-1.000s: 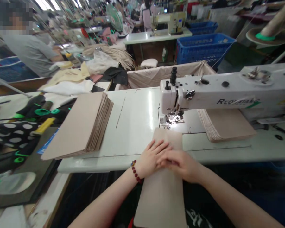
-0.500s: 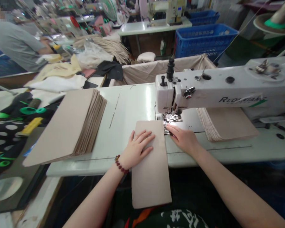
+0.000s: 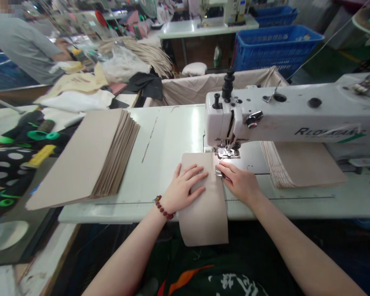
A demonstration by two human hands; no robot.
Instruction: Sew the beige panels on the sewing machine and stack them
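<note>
A beige fabric panel [image 3: 203, 224] lies under the sewing machine's presser foot [image 3: 228, 153], its near end hanging over the table edge. My left hand [image 3: 188, 185], wearing a bead bracelet, rests flat on the panel with its fingers spread. Beside the panel's right edge, my right hand [image 3: 239, 179] is closed around what look like small metal thread snips [image 3: 218, 172], mostly hidden by the fingers. Its index finger and thumb are close to the presser foot. The white sewing machine [image 3: 280, 115] reaches in from the right.
A thick stack of beige panels [image 3: 80, 152] lies at the left of the table. More panels [image 3: 308, 164] lie under the machine arm. Thread spools [image 3: 41, 133] and fabric scraps crowd the far left. Behind are a cloth-lined bin [image 3: 185, 90], a blue crate [image 3: 274, 45] and a co-worker [image 3: 24, 49].
The panel has advanced so its top right edge lies at the presser foot, and less of it hangs off the table. Both hands stay with it; the camera view has shifted slightly.
</note>
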